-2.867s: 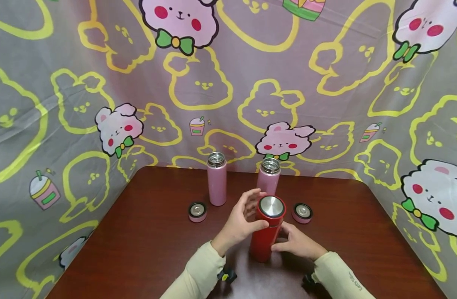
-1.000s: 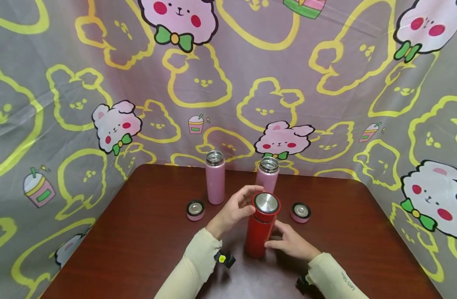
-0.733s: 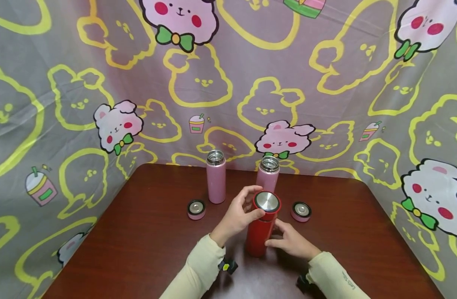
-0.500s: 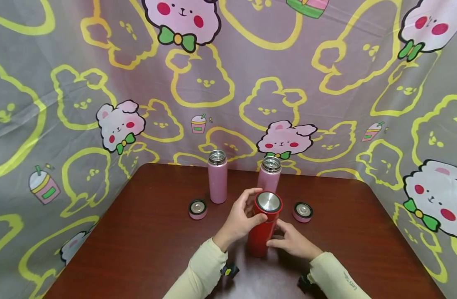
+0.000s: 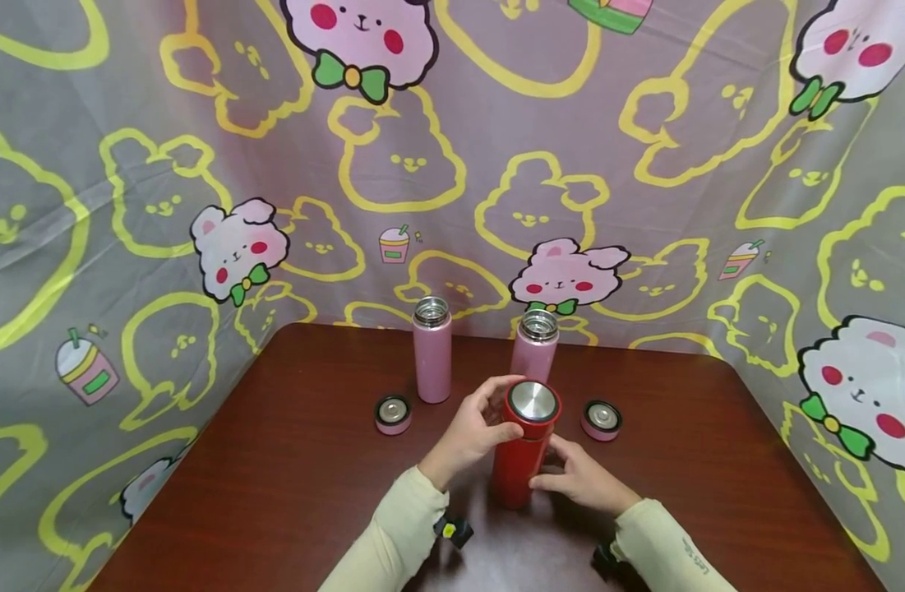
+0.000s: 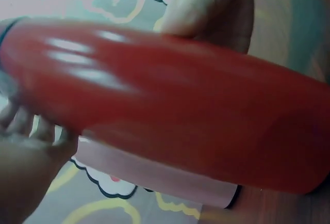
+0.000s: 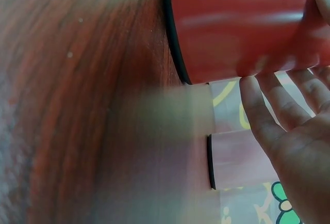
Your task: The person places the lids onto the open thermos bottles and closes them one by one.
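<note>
A red thermos [image 5: 519,469] with a silver-topped lid [image 5: 533,401] stands upright at the front middle of the table, between my hands. My left hand [image 5: 467,432] grips it at the lid from the left, thumb on the near side and fingers reaching behind. Lower on the body, my right hand [image 5: 588,481] holds it from the right, thumb in front. In the left wrist view the thermos body [image 6: 170,100] fills the middle. The right wrist view shows its black base [image 7: 177,38] at the tabletop and my right fingers [image 7: 252,97] against the body.
Two lidless pink thermoses, the left one [image 5: 433,362] and the right one [image 5: 533,353], stand behind on the dark wooden table [image 5: 304,460]. A pink lid [image 5: 393,415] lies upturned at left, another pink lid [image 5: 601,420] at right. Patterned cloth [image 5: 408,131] surrounds the table.
The red thermos has shifted slightly left over the last three seconds, both hands staying on it. My left hand has turned at the lid and back, its thumb now lower than a second ago.
</note>
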Motion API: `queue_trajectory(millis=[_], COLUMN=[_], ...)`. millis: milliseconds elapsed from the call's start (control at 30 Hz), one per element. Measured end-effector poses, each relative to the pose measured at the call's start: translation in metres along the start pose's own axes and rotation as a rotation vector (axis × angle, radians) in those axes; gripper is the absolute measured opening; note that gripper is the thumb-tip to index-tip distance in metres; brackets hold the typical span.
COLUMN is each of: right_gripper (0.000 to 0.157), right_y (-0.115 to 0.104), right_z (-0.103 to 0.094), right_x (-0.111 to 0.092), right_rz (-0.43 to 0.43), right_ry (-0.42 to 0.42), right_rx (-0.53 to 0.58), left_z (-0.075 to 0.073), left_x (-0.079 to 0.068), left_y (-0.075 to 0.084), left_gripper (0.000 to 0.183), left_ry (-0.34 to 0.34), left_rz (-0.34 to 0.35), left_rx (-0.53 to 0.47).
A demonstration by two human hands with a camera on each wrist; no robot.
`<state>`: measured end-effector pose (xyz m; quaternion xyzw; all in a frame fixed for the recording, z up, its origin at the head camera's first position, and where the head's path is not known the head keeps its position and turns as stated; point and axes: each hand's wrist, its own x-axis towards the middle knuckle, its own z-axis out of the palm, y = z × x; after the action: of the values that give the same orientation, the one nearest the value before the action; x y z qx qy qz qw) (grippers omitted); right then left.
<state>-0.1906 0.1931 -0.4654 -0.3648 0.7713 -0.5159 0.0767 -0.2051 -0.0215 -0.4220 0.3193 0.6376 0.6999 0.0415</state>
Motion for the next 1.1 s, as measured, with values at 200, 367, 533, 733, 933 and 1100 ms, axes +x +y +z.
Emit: queue_trajectory(millis=[200, 367, 533, 733, 933, 1100], right_gripper=[0.052, 0.051, 0.052, 0.051, 0.050, 0.049], right_y=[-0.002, -0.001, 0.000, 0.000, 0.001, 0.002], right_z=[-0.001, -0.001, -0.002, -0.001, -0.001, -0.001], right_x=[0.000, 0.000, 0.001, 0.002, 0.001, 0.000], right_rz=[0.034, 0.056, 0.060, 0.031, 0.015, 0.011], right_ry=[-0.011, -0.013, -0.015, -0.008, 0.001, -0.001], right_rx=[0.013, 0.005, 0.004, 0.013, 0.014, 0.010], left_z=[-0.014, -0.017, -0.016, -0.015, -0.008, 0.003], left_x=[0.011, 0.016, 0.017, 0.010, -0.004, -0.011], left_y=[-0.011, -0.018, -0.016, -0.011, 0.000, 0.011], left_gripper=[0.087, 0.080, 0.068, 0.083, 0.083, 0.081], left_ry=[-0.180, -0.339, -0.405, -0.265, -0.040, 0.022], left_rz=[-0.034, -0.028, 0.005, 0.015, -0.008, -0.018], left_rx=[-0.163, -0.334, -0.445, -0.345, -0.129, -0.015])
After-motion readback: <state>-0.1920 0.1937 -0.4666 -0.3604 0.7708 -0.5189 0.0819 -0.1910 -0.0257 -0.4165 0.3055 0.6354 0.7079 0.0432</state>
